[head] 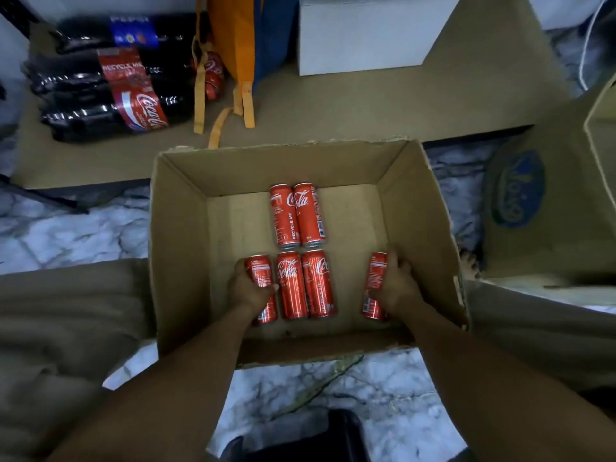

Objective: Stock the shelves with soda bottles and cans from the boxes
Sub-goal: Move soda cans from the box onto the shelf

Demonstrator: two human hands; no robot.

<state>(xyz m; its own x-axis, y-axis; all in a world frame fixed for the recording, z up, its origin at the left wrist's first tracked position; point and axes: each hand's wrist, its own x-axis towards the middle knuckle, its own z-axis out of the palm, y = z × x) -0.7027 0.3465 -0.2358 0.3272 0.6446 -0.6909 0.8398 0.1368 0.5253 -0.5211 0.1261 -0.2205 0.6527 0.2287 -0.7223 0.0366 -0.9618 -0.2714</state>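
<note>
An open cardboard box (186,248) sits on the marble floor in front of me. Several slim red Coca-Cola cans lie flat inside it. Two cans (296,215) lie side by side in the far row. In the near row, my left hand (248,290) grips the leftmost can (261,273), and two more cans (305,285) lie right beside it. My right hand (395,283) grips a separate can (376,271) at the box's right side. Both forearms reach down into the box.
Dark soda bottles (110,78) lie on a low cardboard-lined shelf (333,108) behind the box, beside an orange-and-blue bag (240,45) and a white box (363,38). Another cardboard box (540,208) with a blue logo stands at the right. A bare foot (468,261) shows beside it.
</note>
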